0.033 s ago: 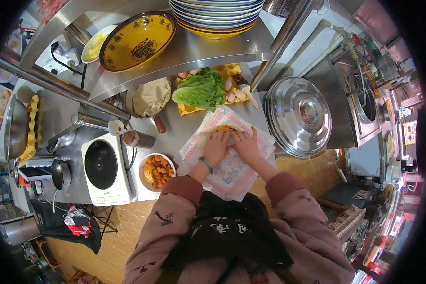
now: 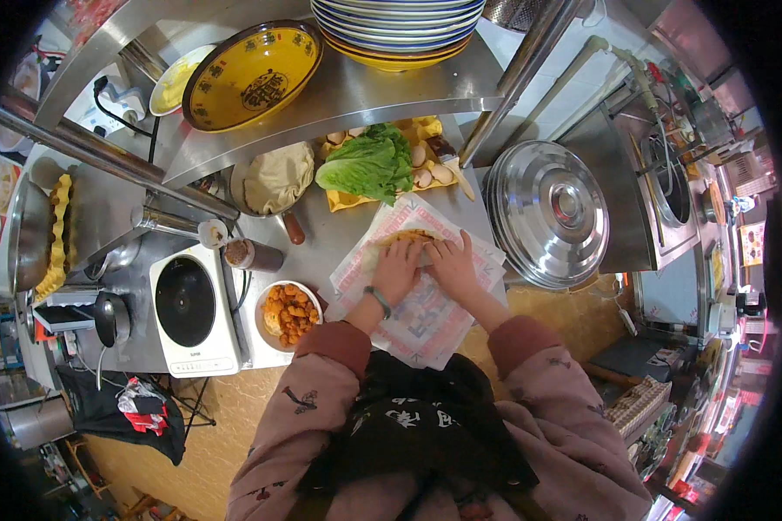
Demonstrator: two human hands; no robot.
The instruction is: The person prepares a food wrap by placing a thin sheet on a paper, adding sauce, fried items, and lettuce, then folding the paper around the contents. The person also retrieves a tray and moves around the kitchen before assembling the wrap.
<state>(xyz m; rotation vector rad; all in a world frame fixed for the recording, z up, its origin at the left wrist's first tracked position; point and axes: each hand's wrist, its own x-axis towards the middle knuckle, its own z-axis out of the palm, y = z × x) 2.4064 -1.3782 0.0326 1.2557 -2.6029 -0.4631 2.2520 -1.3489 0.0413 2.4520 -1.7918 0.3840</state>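
A sheet of printed food wrapping paper lies on the metal counter in front of me. On its far half rests a pale rolled flatbread wrap, browned along its top. My left hand and my right hand are side by side on the near side of the wrap, thumbs close together. The fingers of both are bent over it, pressing it, and hide much of it. Just beyond the paper, a head of green lettuce sits on a yellow egg tray with several eggs.
A bowl of fried chicken pieces stands left of the paper, beside a seasoning jar and a white induction cooker. Stacked steel lids are at the right. Overhead, a metal shelf holds plates and a yellow dish.
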